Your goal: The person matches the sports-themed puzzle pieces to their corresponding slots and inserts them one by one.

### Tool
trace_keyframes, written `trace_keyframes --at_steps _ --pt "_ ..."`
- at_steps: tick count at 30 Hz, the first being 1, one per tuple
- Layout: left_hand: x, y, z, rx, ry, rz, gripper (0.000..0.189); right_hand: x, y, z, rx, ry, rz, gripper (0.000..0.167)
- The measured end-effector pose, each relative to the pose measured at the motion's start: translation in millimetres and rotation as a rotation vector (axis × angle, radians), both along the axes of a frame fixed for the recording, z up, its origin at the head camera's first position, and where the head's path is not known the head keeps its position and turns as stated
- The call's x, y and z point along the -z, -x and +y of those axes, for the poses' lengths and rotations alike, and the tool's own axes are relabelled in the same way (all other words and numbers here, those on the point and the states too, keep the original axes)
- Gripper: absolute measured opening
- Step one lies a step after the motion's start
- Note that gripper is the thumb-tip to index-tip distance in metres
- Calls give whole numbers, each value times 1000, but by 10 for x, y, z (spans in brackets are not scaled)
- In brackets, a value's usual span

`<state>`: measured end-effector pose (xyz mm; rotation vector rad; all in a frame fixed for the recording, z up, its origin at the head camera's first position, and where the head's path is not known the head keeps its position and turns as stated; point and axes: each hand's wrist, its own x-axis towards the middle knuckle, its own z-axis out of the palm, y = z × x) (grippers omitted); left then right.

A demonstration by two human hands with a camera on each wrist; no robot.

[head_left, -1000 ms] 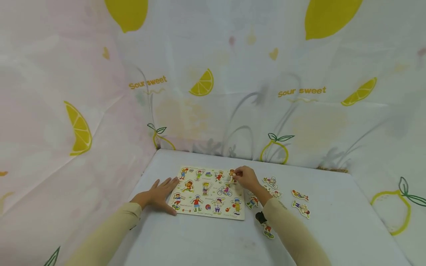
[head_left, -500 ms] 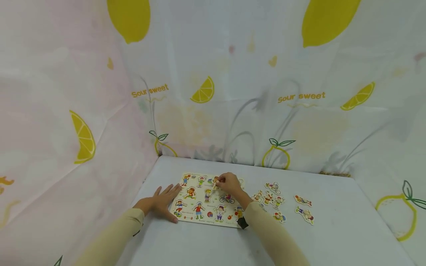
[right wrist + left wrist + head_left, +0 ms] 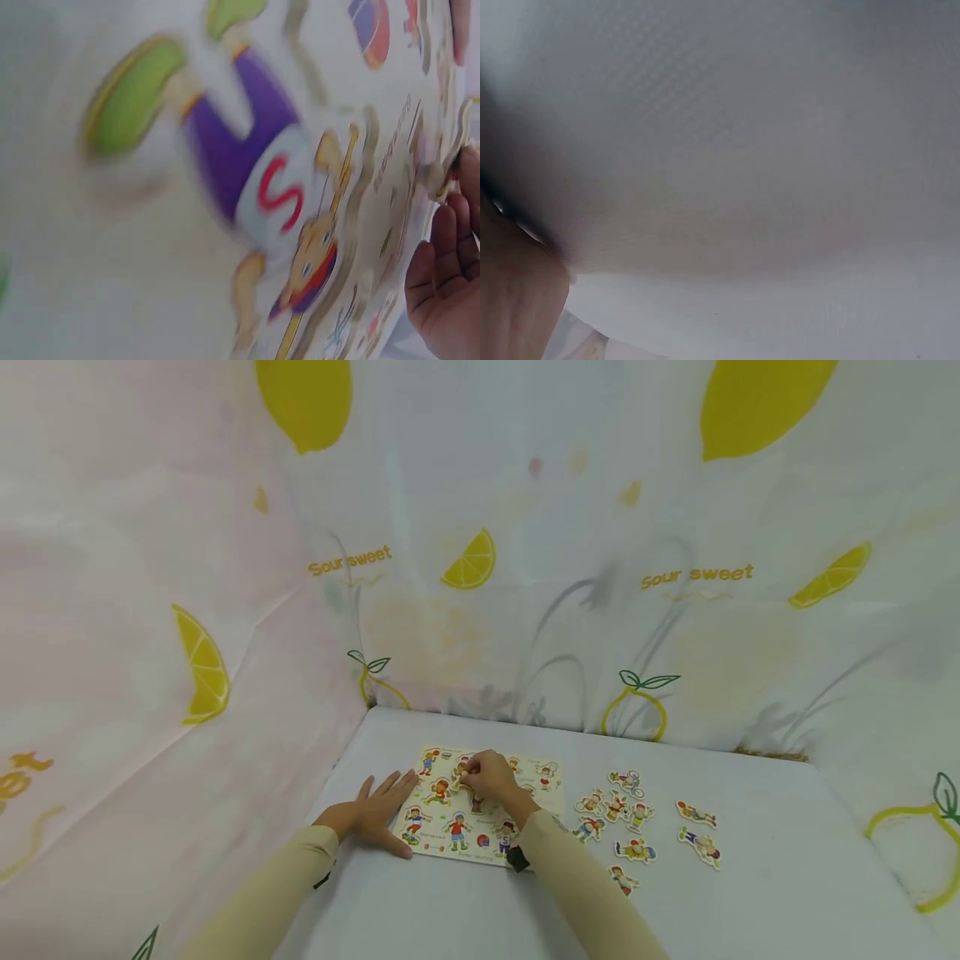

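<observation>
A flat puzzle board with cartoon sports figures lies on the white table. My left hand rests at its left edge, fingers spread and straight, the fingertips touching the board. Over the board's upper middle, my right hand pinches a small figure-shaped puzzle piece between thumb and fingers. In the right wrist view, the right hand holds this piece edge-on near the board, by a figure with an S on its shirt. The left wrist view shows only blurred white surface and part of the hand.
Several loose puzzle pieces lie to the right of the board, with two more further right. One piece lies beside the right sleeve. A lemon-printed cloth hangs behind the table.
My right hand has moved left across the board with the puzzle piece, from the upper right corner to the upper middle. The left hand keeps its place. More loose pieces show beyond the right sleeve.
</observation>
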<state>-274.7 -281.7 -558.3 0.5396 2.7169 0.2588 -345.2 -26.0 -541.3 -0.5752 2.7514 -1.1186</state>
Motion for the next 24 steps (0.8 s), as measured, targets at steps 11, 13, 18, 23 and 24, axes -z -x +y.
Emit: trace_keyframes --at_steps 11,13,18,23,24 --pt "-66 24 182 -1 28 11 136 0 -16 -231 -23 -208 69 12" --pt "-31 29 179 -11 41 4 137 -2 -42 -264 -33 -209 62 11" --pt "-17 40 142 -25 45 -19 139 -9 -88 -325 -17 -174 59 13" --pt "-30 10 82 -24 56 2 138 29 -130 -433 18 -186 58 12" --pt "-25 -2 68 -23 58 4 138 40 -145 -456 28 -189 51 12"
